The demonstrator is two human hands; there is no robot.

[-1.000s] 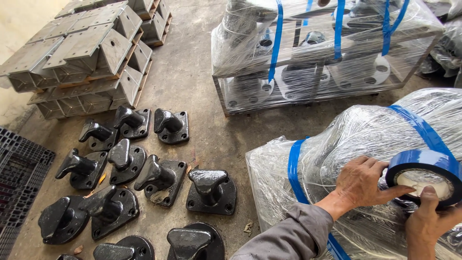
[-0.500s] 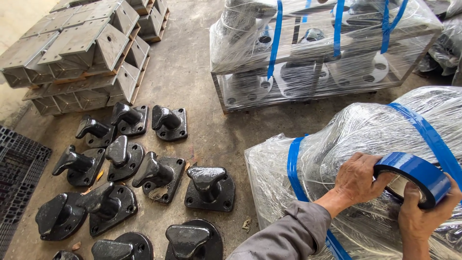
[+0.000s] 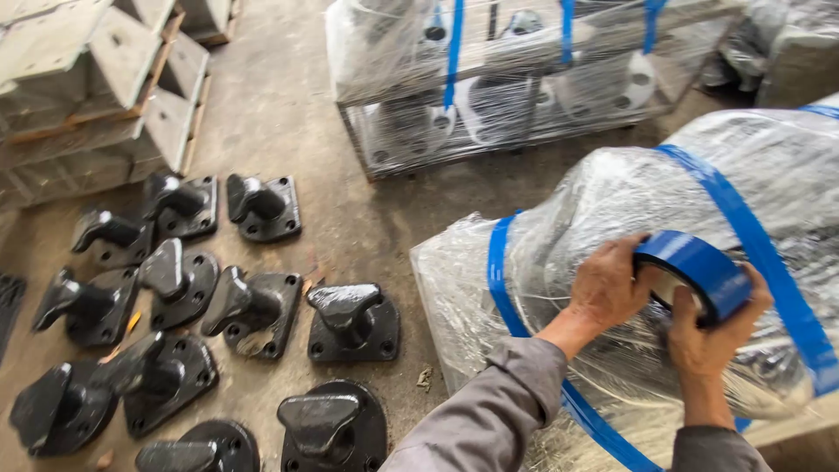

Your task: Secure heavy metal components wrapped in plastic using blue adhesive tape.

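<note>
1. Lighting is bright, even and diffuse; no single source is visible.
2. Shadows are soft and short under the castings [image 3: 262, 310] on the floor [image 3: 271, 131].
3. White glare spots show on the plastic wrap [image 3: 629, 197] of the near bundle and on the far bundle [image 3: 507, 79].
4. The top and left edges are slightly smeared by motion blur.
5. The hands and the tape roll [image 3: 699, 271] are mostly sharp.
6. Wide-angle distortion bends lines near the frame edges.
</note>
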